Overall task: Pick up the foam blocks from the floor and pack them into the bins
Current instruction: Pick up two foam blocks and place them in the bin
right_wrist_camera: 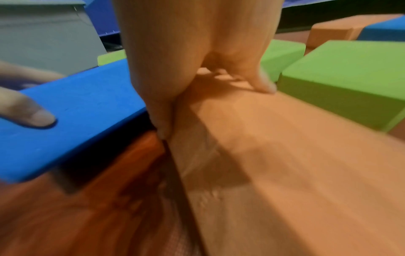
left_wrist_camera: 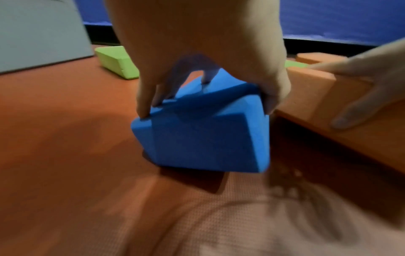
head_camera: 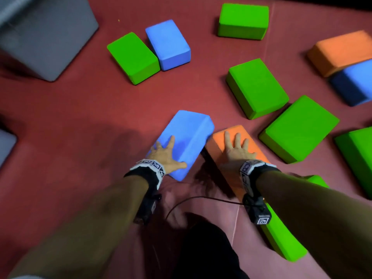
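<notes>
bin far left, two blocks side by side centre, other blocks scattered right on floor

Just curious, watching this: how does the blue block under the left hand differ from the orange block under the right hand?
The blue block is blue and tilted, its near end raised off the floor; the orange block is orange and seems to lie lower. The left hand grips the blue block with curled fingers and thumb; the right hand lies spread on the orange block's top. Both are brick-shaped foam blocks.

Red mat floor with scattered foam blocks, grey bin
</notes>
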